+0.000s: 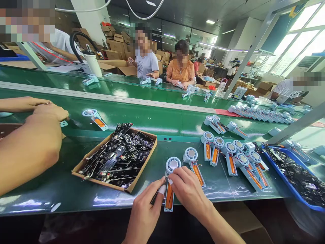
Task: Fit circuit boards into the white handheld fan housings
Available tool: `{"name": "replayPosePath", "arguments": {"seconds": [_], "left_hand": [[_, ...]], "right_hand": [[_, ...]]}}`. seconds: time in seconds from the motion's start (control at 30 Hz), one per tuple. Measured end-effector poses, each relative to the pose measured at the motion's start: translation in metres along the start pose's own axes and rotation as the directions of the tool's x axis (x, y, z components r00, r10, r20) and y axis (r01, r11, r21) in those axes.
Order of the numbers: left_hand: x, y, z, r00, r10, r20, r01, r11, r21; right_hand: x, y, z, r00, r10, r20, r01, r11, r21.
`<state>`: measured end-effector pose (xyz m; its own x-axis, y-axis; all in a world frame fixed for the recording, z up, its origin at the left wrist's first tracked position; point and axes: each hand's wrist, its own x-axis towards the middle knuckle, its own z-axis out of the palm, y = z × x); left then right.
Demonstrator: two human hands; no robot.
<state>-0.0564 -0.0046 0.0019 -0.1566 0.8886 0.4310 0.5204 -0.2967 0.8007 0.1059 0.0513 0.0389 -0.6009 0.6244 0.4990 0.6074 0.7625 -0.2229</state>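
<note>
Both my hands meet over one small fan half-shell (170, 179) lying on the green bench at the front edge. It is pale blue, with a round white head and an orange battery in its handle. My left hand (146, 211) pinches its left side with thumb and forefinger. My right hand (189, 191) presses fingers onto its upper handle. A cardboard tray (83, 165) of black circuit boards lies just left of my hands. A second fan shell (193, 162) rests right beside the one I hold.
Several more fan shells (232, 154) lie to the right, beside a blue tray (291, 191) of boards. A co-worker's arms (30, 142) reach in from the left. One fan shell (95, 118) rides the green conveyor. Other people sit across the belt, with cardboard boxes behind.
</note>
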Motion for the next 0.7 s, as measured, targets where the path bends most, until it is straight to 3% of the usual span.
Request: {"name": "replayPosePath", "arguments": {"seconds": [0.1, 0.2, 0.37, 0.47, 0.53, 0.6, 0.67, 0.7], "left_hand": [[0.008, 0.000, -0.010, 0.993, -0.059, 0.099, 0.069, 0.993, -0.092], [0.015, 0.000, -0.018, 0.975, -0.109, 0.195, 0.141, 0.976, -0.163], [0.017, -0.003, -0.019, 0.974, -0.047, 0.220, 0.077, 0.988, -0.130], [0.013, -0.006, -0.017, 0.978, -0.092, 0.187, 0.104, 0.993, -0.059], [0.010, -0.008, -0.016, 0.976, -0.142, 0.165, 0.147, 0.989, -0.022], [0.007, -0.011, -0.016, 0.977, -0.148, 0.152, 0.147, 0.989, 0.020], [0.004, -0.013, -0.015, 0.978, -0.124, 0.169, 0.113, 0.991, 0.073], [0.004, -0.013, -0.015, 0.977, -0.109, 0.184, 0.091, 0.991, 0.101]], "right_hand": [[0.002, 0.007, -0.002, 0.994, 0.096, 0.060, -0.108, 0.966, 0.236], [0.005, 0.013, -0.005, 0.981, 0.100, 0.164, -0.159, 0.901, 0.403], [0.008, 0.014, -0.005, 0.974, 0.127, 0.187, -0.200, 0.869, 0.452], [0.002, 0.011, -0.008, 0.964, 0.207, 0.168, -0.263, 0.845, 0.466], [-0.006, 0.008, -0.013, 0.923, 0.358, 0.143, -0.384, 0.822, 0.421], [-0.016, 0.005, -0.017, 0.841, 0.519, 0.151, -0.539, 0.782, 0.315], [-0.025, 0.002, -0.019, 0.783, 0.582, 0.221, -0.621, 0.749, 0.229], [-0.028, 0.001, -0.018, 0.779, 0.570, 0.260, -0.623, 0.751, 0.220]]}}
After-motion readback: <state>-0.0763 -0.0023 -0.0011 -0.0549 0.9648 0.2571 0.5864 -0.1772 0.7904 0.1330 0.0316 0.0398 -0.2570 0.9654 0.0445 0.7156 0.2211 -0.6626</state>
